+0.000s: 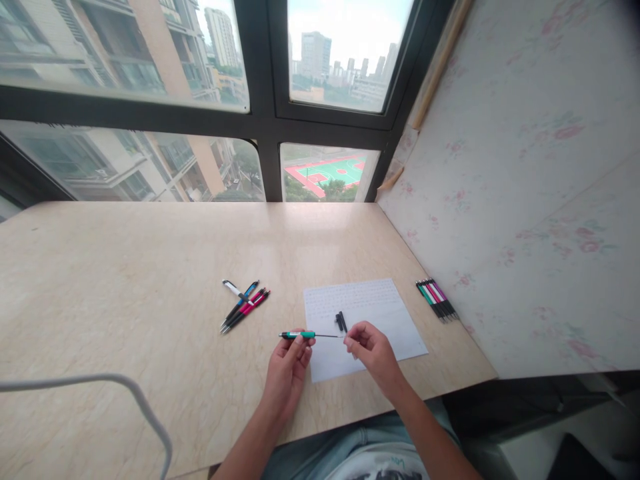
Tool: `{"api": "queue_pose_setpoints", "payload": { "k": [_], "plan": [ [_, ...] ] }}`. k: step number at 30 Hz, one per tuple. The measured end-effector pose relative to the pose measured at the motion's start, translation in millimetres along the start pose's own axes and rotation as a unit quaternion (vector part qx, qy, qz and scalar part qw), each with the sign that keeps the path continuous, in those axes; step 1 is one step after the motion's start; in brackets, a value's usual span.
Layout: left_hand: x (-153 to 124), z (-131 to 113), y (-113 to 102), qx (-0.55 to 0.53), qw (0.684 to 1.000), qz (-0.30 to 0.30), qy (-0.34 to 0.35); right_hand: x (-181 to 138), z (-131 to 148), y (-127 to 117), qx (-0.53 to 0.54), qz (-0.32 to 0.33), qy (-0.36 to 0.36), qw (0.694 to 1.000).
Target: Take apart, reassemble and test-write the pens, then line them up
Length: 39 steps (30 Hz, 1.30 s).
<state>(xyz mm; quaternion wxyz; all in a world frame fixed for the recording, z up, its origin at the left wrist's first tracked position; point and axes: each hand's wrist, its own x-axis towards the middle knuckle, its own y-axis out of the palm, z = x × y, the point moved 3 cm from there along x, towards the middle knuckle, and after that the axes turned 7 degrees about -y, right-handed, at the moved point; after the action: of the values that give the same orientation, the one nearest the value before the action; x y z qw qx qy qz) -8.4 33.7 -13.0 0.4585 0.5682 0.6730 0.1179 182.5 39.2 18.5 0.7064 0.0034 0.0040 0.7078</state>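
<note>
My left hand [289, 365] pinches the green barrel of a pen [299, 335] held level above the table. A thin refill [329, 336] sticks out of the barrel to the right, and my right hand [371, 349] pinches its far end. Both hands hover over the near edge of a white sheet of paper [367, 307] with faint writing. Two small black pen parts [341, 321] lie on the sheet just beyond the refill.
Several pens, red, blue and white, lie in a loose pile [244, 303] to the left of the sheet. A row of pens [436, 299] lies by the flowered wall at the right. A grey cable [125, 390] curves across the beige table [125, 267] at the near left. Windows stand behind.
</note>
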Motion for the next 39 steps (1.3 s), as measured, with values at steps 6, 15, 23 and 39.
{"api": "queue_pose_setpoints", "payload": {
  "k": [6, 15, 23, 39],
  "plan": [
    [-8.2, 3.2, 10.2, 0.033, 0.999, 0.008, -0.022, -0.9, -5.8, 7.1, -0.001, 0.008, -0.001, 1.000],
    [-9.9, 3.1, 11.8, 0.021, 0.999, 0.003, -0.024, -0.1, -6.8, 6.8, -0.086, 0.044, -0.035, 0.995],
    [-6.0, 2.9, 9.0, -0.018, 0.999, -0.015, -0.029, 10.7, -8.3, -16.8, -0.429, 0.006, -0.080, 0.900],
    [-0.9, 5.5, 3.3, -0.003, 1.000, 0.003, -0.028, 27.7, -4.2, 3.7, -0.619, 0.018, -0.004, 0.785]
  ]
}}
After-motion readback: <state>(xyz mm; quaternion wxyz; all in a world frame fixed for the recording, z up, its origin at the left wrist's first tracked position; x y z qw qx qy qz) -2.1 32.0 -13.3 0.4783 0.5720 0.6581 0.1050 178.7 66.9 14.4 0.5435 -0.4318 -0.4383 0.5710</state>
